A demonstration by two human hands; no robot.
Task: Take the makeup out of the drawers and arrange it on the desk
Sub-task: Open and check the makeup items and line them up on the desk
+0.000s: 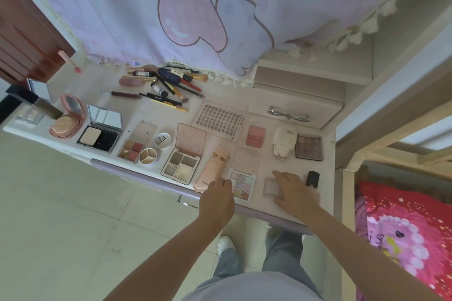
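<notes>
Head view: arranging step looks well along, most makeup already laid out across the desk (274,208), and the hands are tidying the near edge. Left hand (216,199) at about 6 o'clock of frame, fingers curled loosely, tips touching the left edge of the pastel eyeshadow palette (241,184), just beside the peach tube (212,168); can't tell if it's actually pinching it. Right hand (296,190) at 5 o'clock, fingers spread and laid flat over a small clear compact (271,186), black lipstick (312,178) just to its 3 o'clock. Next move probably: nudge palette and compact square with the row, so light sliding, not lifting. Makeup itself: open palettes and powder compacts in a rough row, lash tray (219,121) behind, pile of brushes and pencils (166,84) at 11 o'clock, untidy and crossed. Desk drawer front (297,110) at 1 o'clock is closed.
</notes>
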